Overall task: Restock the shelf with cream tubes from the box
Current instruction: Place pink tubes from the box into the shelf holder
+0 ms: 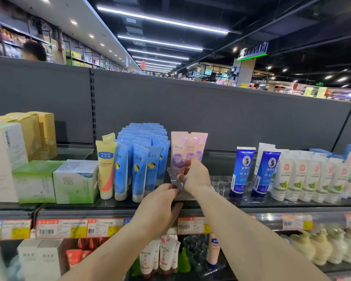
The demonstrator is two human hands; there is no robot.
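Three pink and purple cream tubes [187, 151] stand upright on the top shelf [114, 203], just right of a block of blue tubes [143, 153]. My right hand [195, 176] wraps around the lower part of the pink tubes. At their base is a low, pale display tray [175, 182], and my left hand [160, 207] pinches its front edge at the shelf lip. The tube caps are hidden behind both hands. No box is in view.
A yellow Vaseline tube [106, 169] and green cartons [56, 180] stand to the left. Two dark blue tubes [253, 173] and white tubes [310, 181] stand to the right, past a bare stretch of shelf [219, 165]. Price tags line the shelf edge; more products sit below.
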